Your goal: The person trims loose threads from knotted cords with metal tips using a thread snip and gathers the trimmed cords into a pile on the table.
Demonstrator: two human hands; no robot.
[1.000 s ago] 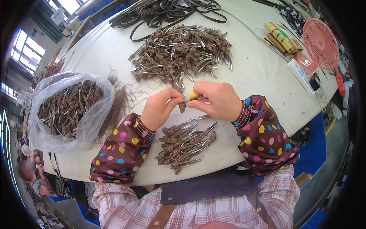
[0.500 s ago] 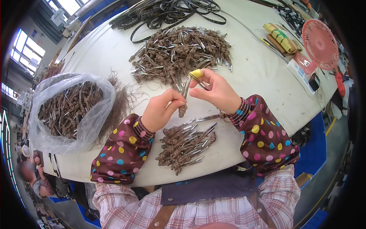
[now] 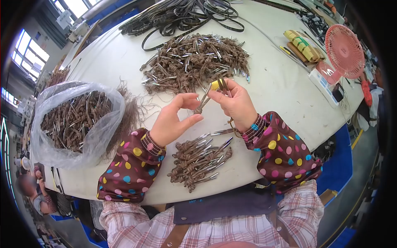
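Observation:
My right hand (image 3: 235,103) pinches a brown knotted cord (image 3: 199,110) with metal tips, which slants down to the left from the fingers. Yellow tape (image 3: 216,84) is wrapped round a finger of that hand, and dark strands stick up beside it. Just left of the cord's knot, my left hand (image 3: 173,118) has its thumb and fingers apart and holds nothing. Below the hands lies a small pile of knotted cords (image 3: 196,161). A larger pile of the same cords (image 3: 194,60) lies beyond them.
At the left stands a clear plastic bag (image 3: 103,142) full of cords, with loose brown threads (image 3: 129,113) beside it. Black straps (image 3: 178,18) lie at the back. At the right are a pink fan (image 3: 344,49), a power strip (image 3: 323,87) and a yellow bundle (image 3: 304,44). A person (image 3: 35,192) is at far left.
My left hand has let go of the cord and opened. My right hand has moved in and now holds the cord, its knot raised a little.

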